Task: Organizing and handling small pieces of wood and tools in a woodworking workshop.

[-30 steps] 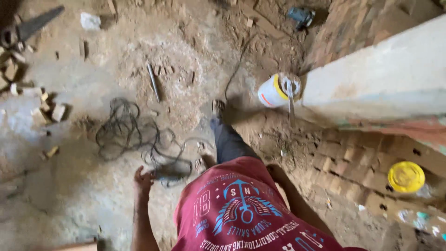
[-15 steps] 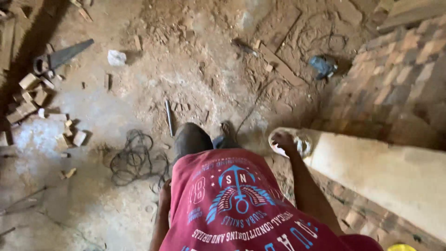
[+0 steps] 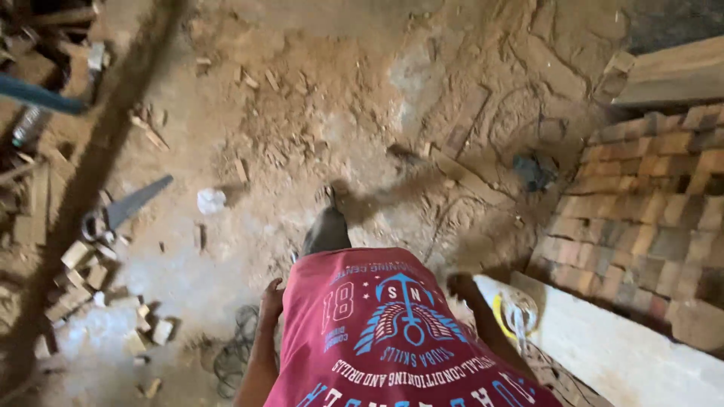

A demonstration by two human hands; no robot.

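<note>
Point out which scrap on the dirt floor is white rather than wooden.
The crumpled white scrap beside the handsaw's blade tip; the scattered wood offcuts are tan blocks.

1. Floor [image 3: 317, 113]: packed earth, rough and matt, dusted with loose grit and chips.
2. Handsaw [image 3: 128, 207]: flat metal blade, dull grey, low sheen.
3. Offcuts [image 3: 75, 256]: pale raw wood, unfinished, matt.
4. Brick wall [image 3: 648, 203]: fired clay, coarse and matt.
5. Board [image 3: 633, 354]: light wood, smooth-faced, dusty.
6. Shirt [image 3: 392, 332]: red knit cloth, matt, with printed graphics.
7. Bucket [image 3: 516, 313]: white and yellow plastic, slightly glossy.
8. Cable [image 3: 234, 354]: dark, smooth sheath, material not determinable.
</note>
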